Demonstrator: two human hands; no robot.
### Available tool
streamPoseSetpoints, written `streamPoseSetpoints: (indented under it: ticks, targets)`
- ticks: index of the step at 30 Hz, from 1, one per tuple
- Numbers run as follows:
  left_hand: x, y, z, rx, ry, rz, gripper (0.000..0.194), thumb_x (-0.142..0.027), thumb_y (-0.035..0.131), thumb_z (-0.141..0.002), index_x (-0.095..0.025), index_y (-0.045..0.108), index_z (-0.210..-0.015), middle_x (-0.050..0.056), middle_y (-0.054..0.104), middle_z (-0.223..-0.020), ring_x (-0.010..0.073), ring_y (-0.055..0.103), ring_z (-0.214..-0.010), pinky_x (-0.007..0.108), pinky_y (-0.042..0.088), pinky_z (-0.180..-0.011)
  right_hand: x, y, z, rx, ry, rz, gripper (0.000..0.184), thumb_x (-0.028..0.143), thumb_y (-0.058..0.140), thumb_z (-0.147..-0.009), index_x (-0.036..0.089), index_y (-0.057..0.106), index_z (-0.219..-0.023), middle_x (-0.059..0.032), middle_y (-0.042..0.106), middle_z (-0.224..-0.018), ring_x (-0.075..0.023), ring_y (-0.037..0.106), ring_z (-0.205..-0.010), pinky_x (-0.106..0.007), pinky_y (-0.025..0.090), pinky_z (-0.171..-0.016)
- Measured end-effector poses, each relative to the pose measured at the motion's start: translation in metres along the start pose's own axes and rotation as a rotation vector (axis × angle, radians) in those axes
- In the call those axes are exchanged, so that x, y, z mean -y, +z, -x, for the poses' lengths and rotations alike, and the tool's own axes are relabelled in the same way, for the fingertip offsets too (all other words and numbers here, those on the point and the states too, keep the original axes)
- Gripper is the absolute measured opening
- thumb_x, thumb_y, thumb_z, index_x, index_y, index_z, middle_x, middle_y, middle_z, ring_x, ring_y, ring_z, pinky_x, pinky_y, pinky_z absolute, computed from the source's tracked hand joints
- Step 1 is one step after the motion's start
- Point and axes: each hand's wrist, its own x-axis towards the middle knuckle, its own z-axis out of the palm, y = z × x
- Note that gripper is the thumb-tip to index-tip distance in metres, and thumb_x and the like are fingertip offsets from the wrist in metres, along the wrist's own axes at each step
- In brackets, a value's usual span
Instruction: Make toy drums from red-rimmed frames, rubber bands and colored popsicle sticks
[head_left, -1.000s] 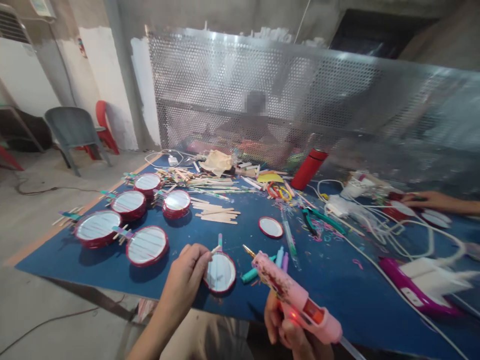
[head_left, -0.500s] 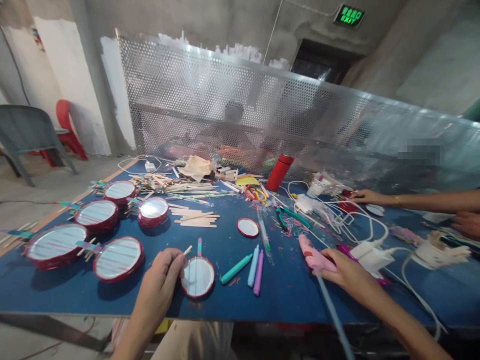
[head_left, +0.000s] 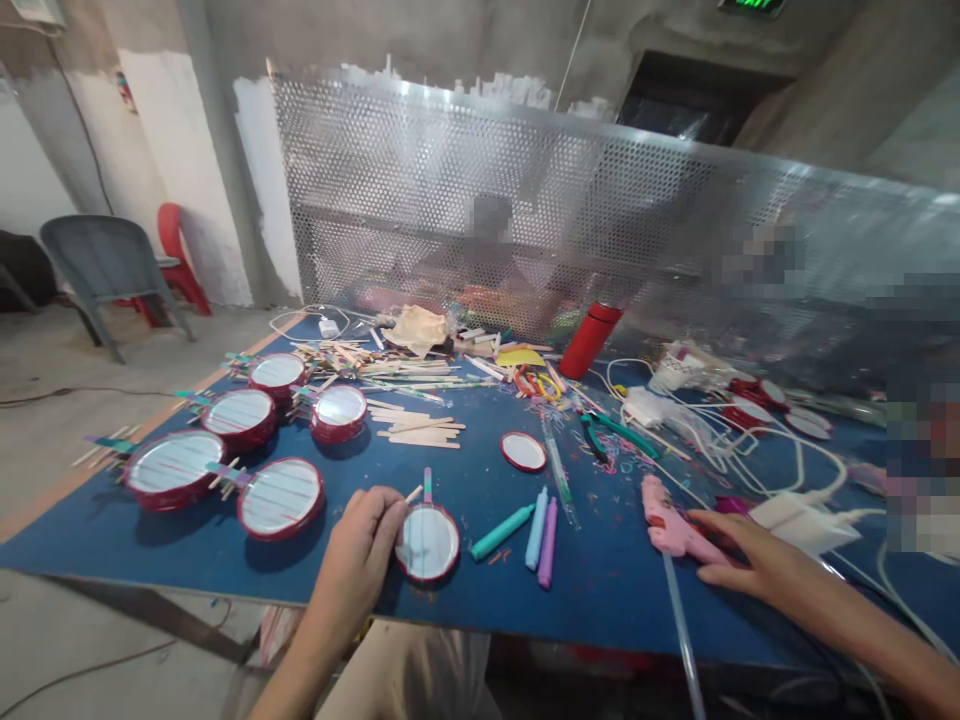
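Observation:
My left hand [head_left: 367, 535] is closed, with the tip of a short wooden stick [head_left: 413, 493] poking out between thumb and fingers. Right against it on the table lies a small round toy banjo [head_left: 427, 545] with a white face, a red rim and a coloured craft-stick neck. My right hand [head_left: 731, 550] is at the handle of a pink glue gun [head_left: 671, 525], fingers and thumb spread apart around it. A long clear glue stick [head_left: 681, 625] runs from the gun toward the bottom edge. Between the hands lie a teal marker [head_left: 502, 532], a blue one [head_left: 537, 530] and a purple one [head_left: 548, 545].
Several larger red-rimmed banjos [head_left: 281, 498] stand at the left. Behind are loose craft sticks [head_left: 420, 430], a white disc [head_left: 523, 451], teal pliers [head_left: 619, 435] and a red bottle [head_left: 590, 340]. White cables and a power adapter [head_left: 806, 520] crowd the right side. A perforated metal panel [head_left: 420, 190] borders the back.
My view has shifted, so the table appears further right. My right hand's fingers have loosened and spread from the glue gun's handle. The left hand stays at the small banjo. A co-worker's arm has left the clear view.

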Motion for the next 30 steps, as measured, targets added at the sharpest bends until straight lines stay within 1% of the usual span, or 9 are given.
streamPoseSetpoints:
  ticks: [3, 5, 6, 7, 8, 11, 14, 20, 30]
  targets:
    - [-0.002, 0.000, 0.001, -0.012, 0.001, -0.006, 0.026, -0.034, 0.046, -0.091, -0.024, 0.054, -0.068, -0.002, 0.056, -0.062, 0.0191, 0.052, -0.066, 0.028, 0.044, -0.064, 0.016, -0.015, 0.006, 0.114, -0.163, 0.082, 0.067, 0.088, 0.050, -0.064, 0.029, 0.079, -0.076, -0.0127, 0.076, -0.078, -0.0299, 0.071, -0.067, -0.040, 0.053, -0.059]
    - [-0.002, 0.000, 0.001, -0.010, 0.002, -0.001, 0.025, -0.034, 0.047, -0.090, -0.024, 0.055, -0.068, -0.002, 0.056, -0.062, 0.0191, 0.052, -0.065, 0.027, 0.044, -0.062, 0.048, -0.025, 0.016, 0.022, -0.379, 0.253, 0.080, 0.081, 0.013, -0.083, 0.032, 0.077, -0.082, -0.0137, 0.075, -0.080, -0.0320, 0.069, -0.069, -0.045, 0.048, -0.058]
    - [-0.002, 0.000, 0.000, -0.007, 0.002, 0.004, 0.025, -0.034, 0.047, -0.090, -0.024, 0.055, -0.068, -0.002, 0.055, -0.062, 0.0192, 0.052, -0.065, 0.027, 0.044, -0.062, 0.070, -0.028, 0.023, -0.034, -0.438, 0.316, 0.077, 0.072, 0.010, -0.089, 0.031, 0.075, -0.089, -0.0124, 0.075, -0.084, -0.0326, 0.069, -0.072, -0.045, 0.047, -0.058]
    - [-0.002, 0.000, 0.000, -0.003, 0.004, 0.008, 0.025, -0.034, 0.047, -0.090, -0.024, 0.055, -0.068, -0.002, 0.055, -0.062, 0.0191, 0.052, -0.065, 0.027, 0.044, -0.062, 0.095, -0.030, 0.030, -0.105, -0.449, 0.334, 0.060, 0.066, 0.025, -0.093, 0.029, 0.072, -0.092, -0.0097, 0.075, -0.083, -0.0300, 0.068, -0.070, -0.043, 0.047, -0.060]
    - [-0.002, -0.001, 0.000, -0.003, 0.007, 0.012, 0.026, -0.034, 0.047, -0.090, -0.024, 0.054, -0.067, -0.002, 0.055, -0.062, 0.0192, 0.052, -0.065, 0.027, 0.044, -0.062, 0.121, -0.029, 0.037, -0.048, -0.469, 0.317, 0.046, 0.057, 0.036, -0.095, 0.026, 0.068, -0.101, -0.0080, 0.075, -0.089, -0.0274, 0.069, -0.075, -0.041, 0.049, -0.067]
    - [-0.001, -0.001, 0.000, -0.007, 0.004, 0.010, 0.025, -0.035, 0.046, -0.090, -0.024, 0.055, -0.068, -0.002, 0.055, -0.062, 0.0193, 0.052, -0.065, 0.028, 0.043, -0.062, 0.191, -0.011, 0.056, -0.142, -0.530, 0.109, 0.023, 0.037, 0.044, -0.099, 0.024, 0.062, -0.097, -0.0032, 0.072, -0.086, -0.0207, 0.068, -0.079, -0.034, 0.047, -0.075]
    - [-0.001, -0.001, 0.000, -0.006, -0.001, 0.006, 0.025, -0.035, 0.045, -0.090, -0.024, 0.055, -0.070, -0.002, 0.056, -0.063, 0.0196, 0.053, -0.066, 0.028, 0.043, -0.063, 0.227, 0.023, 0.066, -0.125, -0.416, -0.067, 0.015, 0.024, 0.047, -0.098, 0.022, 0.060, -0.092, -0.0007, 0.069, -0.079, -0.0164, 0.065, -0.074, -0.029, 0.046, -0.069]
    - [-0.003, -0.002, -0.001, 0.002, 0.013, 0.012, 0.025, -0.035, 0.045, -0.090, -0.024, 0.055, -0.069, -0.002, 0.056, -0.060, 0.0197, 0.054, -0.064, 0.028, 0.045, -0.062, 0.235, 0.075, 0.071, -0.158, -0.336, -0.125, 0.025, 0.025, 0.044, -0.099, 0.021, 0.062, -0.083, 0.0004, 0.067, -0.072, -0.0171, 0.061, -0.067, -0.030, 0.041, -0.063]
    - [-0.003, -0.002, 0.001, 0.069, -0.024, 0.014, 0.027, -0.036, 0.044, -0.090, -0.024, 0.055, -0.068, 0.001, 0.057, -0.063, 0.0214, 0.053, -0.069, 0.030, 0.045, -0.065, 0.237, 0.089, 0.071, -0.102, -0.374, -0.157, 0.019, 0.025, 0.048, -0.099, 0.020, 0.064, -0.089, 0.0000, 0.067, -0.078, -0.0172, 0.060, -0.073, -0.030, 0.042, -0.069]
